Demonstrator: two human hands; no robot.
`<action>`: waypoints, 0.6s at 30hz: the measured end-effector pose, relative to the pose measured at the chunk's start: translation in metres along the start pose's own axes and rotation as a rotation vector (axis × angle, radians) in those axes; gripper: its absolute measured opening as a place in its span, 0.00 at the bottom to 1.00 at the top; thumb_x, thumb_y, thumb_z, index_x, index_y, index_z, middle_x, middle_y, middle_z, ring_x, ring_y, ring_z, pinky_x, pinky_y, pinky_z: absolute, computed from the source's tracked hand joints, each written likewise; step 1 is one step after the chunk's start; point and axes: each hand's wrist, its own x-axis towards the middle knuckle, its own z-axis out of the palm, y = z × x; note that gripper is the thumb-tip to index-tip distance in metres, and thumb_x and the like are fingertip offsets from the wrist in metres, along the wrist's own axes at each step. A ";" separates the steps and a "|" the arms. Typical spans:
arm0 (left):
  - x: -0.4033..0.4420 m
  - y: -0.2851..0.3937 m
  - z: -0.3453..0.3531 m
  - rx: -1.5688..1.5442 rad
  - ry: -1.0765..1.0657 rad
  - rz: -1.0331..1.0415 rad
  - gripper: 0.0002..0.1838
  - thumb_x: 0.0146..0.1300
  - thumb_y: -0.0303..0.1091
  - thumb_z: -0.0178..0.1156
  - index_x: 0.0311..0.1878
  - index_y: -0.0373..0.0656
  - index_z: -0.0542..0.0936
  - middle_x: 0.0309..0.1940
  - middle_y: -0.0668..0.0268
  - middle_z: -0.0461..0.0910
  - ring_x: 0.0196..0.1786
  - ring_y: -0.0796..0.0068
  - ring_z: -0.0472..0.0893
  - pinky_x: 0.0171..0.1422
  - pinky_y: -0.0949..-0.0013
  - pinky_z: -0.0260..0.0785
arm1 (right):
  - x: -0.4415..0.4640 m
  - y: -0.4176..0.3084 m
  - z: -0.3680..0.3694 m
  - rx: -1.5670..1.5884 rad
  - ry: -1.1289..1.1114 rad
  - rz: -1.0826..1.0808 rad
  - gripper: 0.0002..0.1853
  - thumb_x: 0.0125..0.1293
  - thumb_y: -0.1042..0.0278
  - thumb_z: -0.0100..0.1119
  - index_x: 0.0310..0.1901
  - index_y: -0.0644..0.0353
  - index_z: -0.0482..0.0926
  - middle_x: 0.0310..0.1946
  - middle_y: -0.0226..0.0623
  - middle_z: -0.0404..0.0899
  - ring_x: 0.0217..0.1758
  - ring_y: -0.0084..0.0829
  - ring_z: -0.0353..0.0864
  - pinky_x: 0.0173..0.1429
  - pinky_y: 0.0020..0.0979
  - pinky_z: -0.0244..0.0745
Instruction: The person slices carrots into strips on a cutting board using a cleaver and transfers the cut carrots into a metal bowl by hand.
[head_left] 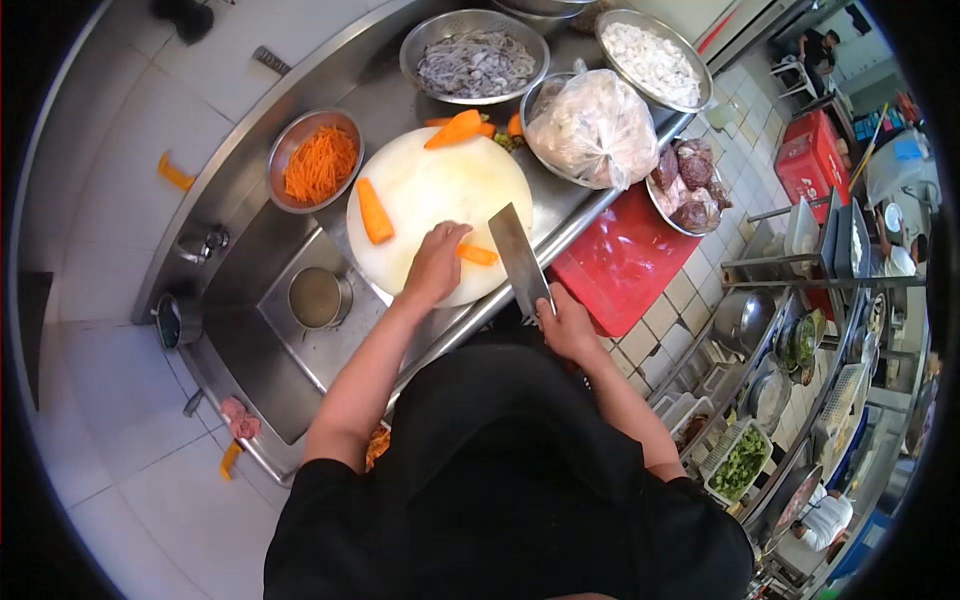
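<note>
My left hand (pixel 437 265) rests on the round white cutting board (pixel 415 165), its fingers bent and closed at the near end of an orange carrot piece (pixel 477 254). The fingertips are partly hidden. In my right hand (pixel 568 325) is the handle of a cleaver (pixel 518 258). Its broad blade points up and away over the board's right edge, just right of the carrot piece. A larger peeled carrot length (pixel 374 211) lies on the board's left side. Another thick carrot piece (pixel 455 129) lies at its far edge.
Shredded carrot fills a steel bowl (pixel 272 165) at left, above a sink (pixel 250 345) containing a metal pot (pixel 320 298). Beyond the board are a bowl of greyish seafood (pixel 475 62) and a filled plastic bag (pixel 595 130). A red board (pixel 630 255) and loaded shelves stand right.
</note>
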 end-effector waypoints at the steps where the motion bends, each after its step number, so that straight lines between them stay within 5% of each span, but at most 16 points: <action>1: 0.008 0.000 -0.005 0.031 -0.066 0.028 0.22 0.66 0.23 0.65 0.64 0.40 0.82 0.67 0.49 0.80 0.71 0.45 0.77 0.79 0.53 0.69 | -0.001 -0.006 -0.003 0.000 -0.007 0.001 0.13 0.81 0.57 0.54 0.55 0.59 0.73 0.46 0.69 0.85 0.54 0.73 0.82 0.56 0.67 0.75; 3: 0.021 -0.007 -0.008 0.064 -0.133 0.053 0.21 0.65 0.24 0.66 0.63 0.42 0.83 0.70 0.50 0.79 0.74 0.45 0.75 0.81 0.53 0.68 | -0.003 -0.018 -0.010 -0.151 0.023 -0.080 0.13 0.82 0.58 0.54 0.55 0.59 0.73 0.42 0.68 0.85 0.51 0.74 0.83 0.55 0.68 0.74; 9: 0.022 -0.003 -0.010 0.154 -0.262 -0.098 0.16 0.65 0.26 0.70 0.56 0.41 0.85 0.57 0.54 0.83 0.65 0.48 0.80 0.70 0.52 0.74 | -0.008 -0.039 -0.020 -0.309 0.096 -0.128 0.10 0.82 0.62 0.52 0.53 0.60 0.71 0.34 0.66 0.84 0.43 0.72 0.85 0.50 0.69 0.75; 18: 0.007 -0.018 0.002 0.066 -0.089 -0.036 0.11 0.68 0.28 0.68 0.52 0.38 0.86 0.53 0.54 0.83 0.60 0.49 0.82 0.65 0.53 0.76 | -0.022 -0.066 -0.032 -0.473 -0.009 -0.191 0.09 0.81 0.65 0.52 0.50 0.62 0.71 0.33 0.63 0.84 0.42 0.67 0.86 0.48 0.65 0.78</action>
